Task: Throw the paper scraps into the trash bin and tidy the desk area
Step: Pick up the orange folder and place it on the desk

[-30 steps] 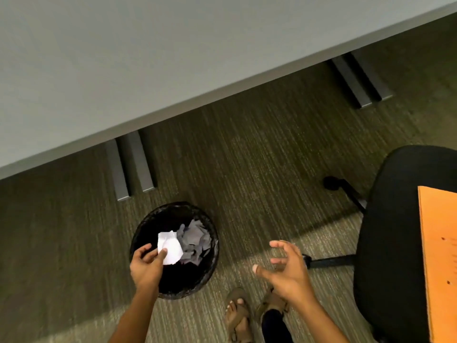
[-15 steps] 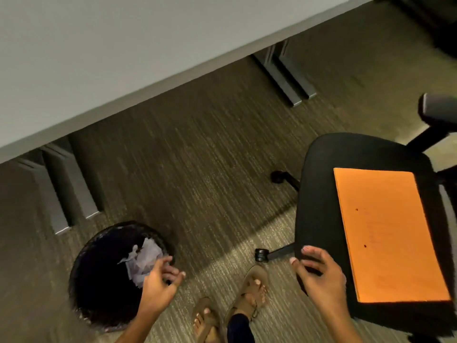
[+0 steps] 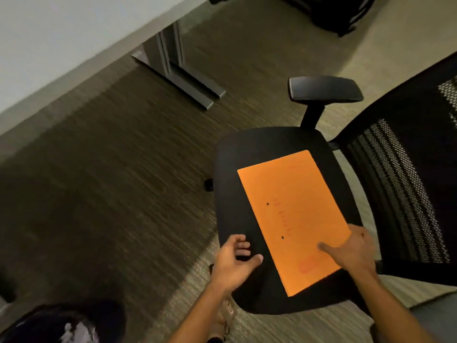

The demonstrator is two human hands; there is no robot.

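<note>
An orange folder (image 3: 291, 214) lies flat on the black seat of an office chair (image 3: 237, 169). My right hand (image 3: 351, 251) rests on the folder's near right corner, thumb stretched across its cover. My left hand (image 3: 235, 261) hovers over the seat's front edge just left of the folder, fingers loosely curled and holding nothing. The black trash bin (image 3: 61, 325) sits at the bottom left corner, blurred, with pale paper scraps (image 3: 76, 330) inside it.
The grey desk top (image 3: 49, 40) fills the upper left, with its metal foot (image 3: 183, 78) on the carpet. The chair's armrest (image 3: 324, 90) and mesh backrest (image 3: 405, 184) stand to the right. A sandalled foot (image 3: 222, 323) shows below the seat.
The paper scrap left my left hand and lies in the bin. The view swung right to the chair. Both hands moved to the seat, the right one landing on the orange folder.
</note>
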